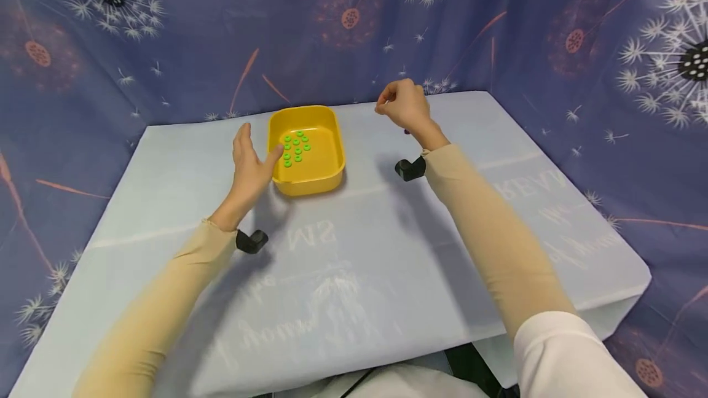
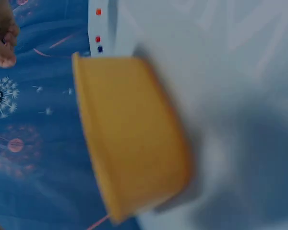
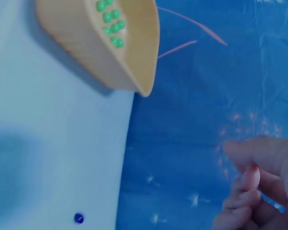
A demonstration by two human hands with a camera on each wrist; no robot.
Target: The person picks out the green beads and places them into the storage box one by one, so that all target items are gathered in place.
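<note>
My left hand (image 1: 251,167) is at the left side of a yellow plastic tub (image 1: 310,187), fingers extended upward and the thumb over its rim. Several small green ring-shaped beads (image 1: 295,142) lie on the tub's floor, towards its left. To the right of the tub, my right hand (image 1: 406,103) is raised over the table's back part. Its fingers are curled, with thumb and index tips close together; I cannot tell whether a small thing is between them. A dark blue bead (image 3: 79,218) lies on the table below that hand.
An orange bead (image 2: 98,11) and a red bead (image 2: 98,39) lie near the table's back edge. The tub stands on a white-covered table (image 1: 354,250). Patterned blue curtains (image 1: 210,35) hang behind it and at its right. Each wrist bears a black camera (image 1: 410,169).
</note>
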